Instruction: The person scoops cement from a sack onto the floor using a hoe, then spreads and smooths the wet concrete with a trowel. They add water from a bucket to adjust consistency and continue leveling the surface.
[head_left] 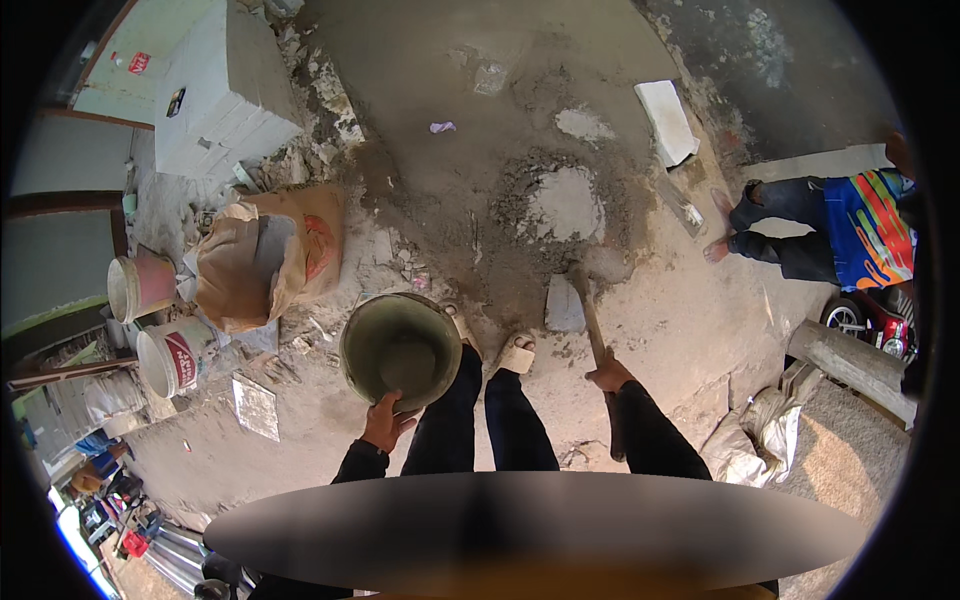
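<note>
My left hand (385, 424) grips the near rim of a dark round bucket (362, 345), tilted so its inside faces up at me. A little greyish residue seems to lie at its bottom. Closed round the wooden handle of a hoe (593, 325) is my right hand (609, 372). The hoe's pale flat blade (565, 304) rests on the ground, at the near edge of a patch of wet grey mortar (500, 235). Both my sandalled feet stand between the bucket and the hoe.
At left stand a torn brown paper sack (245, 262), two pails (168, 362) and stacked white blocks (222, 95). Far right, a person (790, 215) stands barefoot beyond a loose white block (667, 122). A white sack (752, 435) and a concrete beam (850, 370) lie near right.
</note>
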